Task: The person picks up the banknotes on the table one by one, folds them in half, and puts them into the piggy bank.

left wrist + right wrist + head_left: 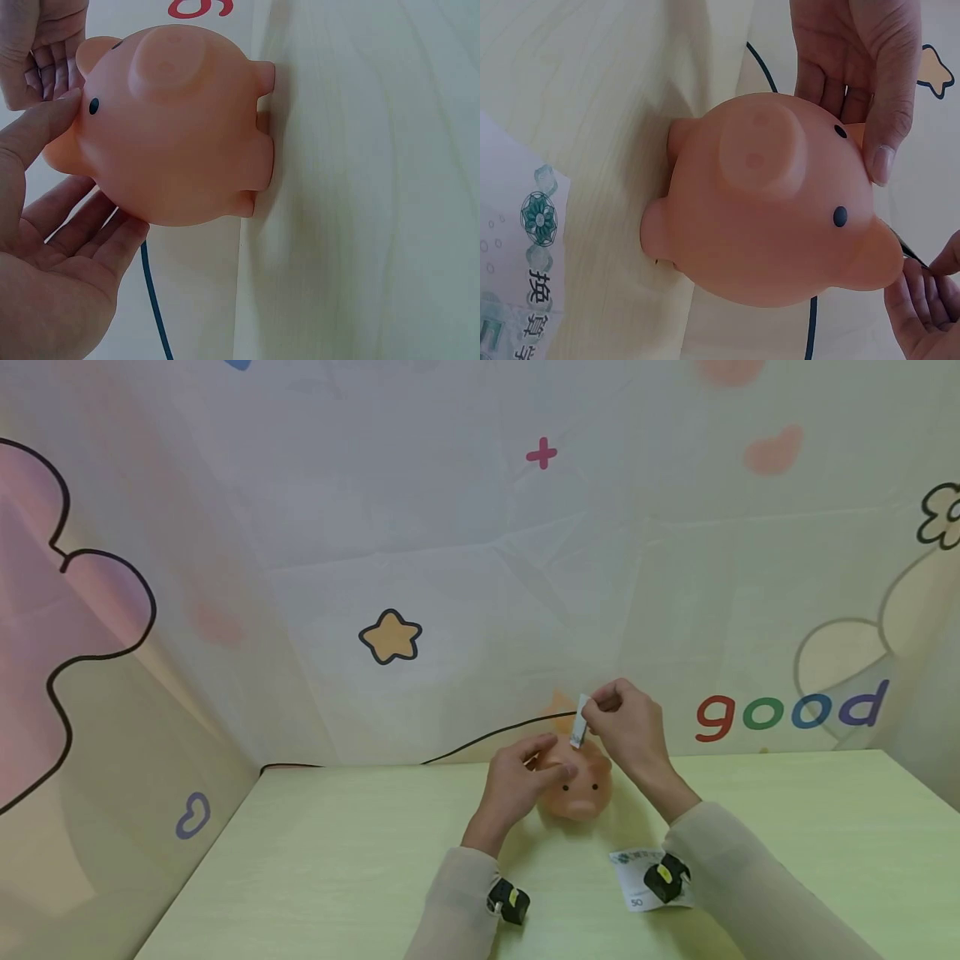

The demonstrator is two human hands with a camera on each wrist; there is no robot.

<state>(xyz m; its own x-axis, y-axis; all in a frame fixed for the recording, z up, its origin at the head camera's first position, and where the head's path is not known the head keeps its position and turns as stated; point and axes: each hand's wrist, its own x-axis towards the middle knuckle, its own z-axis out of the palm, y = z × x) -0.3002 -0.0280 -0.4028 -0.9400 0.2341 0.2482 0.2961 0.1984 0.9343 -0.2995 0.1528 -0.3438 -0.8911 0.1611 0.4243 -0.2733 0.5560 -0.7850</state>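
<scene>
A pink piggy bank (pixel 576 806) stands on its feet at the table's back edge, snout toward me. My left hand (pixel 517 781) holds it from the left, thumb on top of the head and fingers along its side, as the left wrist view also shows. Above its back, my right hand (pixel 630 727) pinches a narrow folded banknote (pixel 578 727) between thumb and fingers. The note stands upright, its lower end right at the top of the pig. In the right wrist view the head and ear (pixel 874 259) hide most of that note.
Another banknote (pixel 636 897), printed with 50, lies flat on the pale wooden table (pixel 337 860) under my right forearm, partly covered by the wrist camera (pixel 666 878). Behind the table hangs a printed cloth backdrop (pixel 465 610).
</scene>
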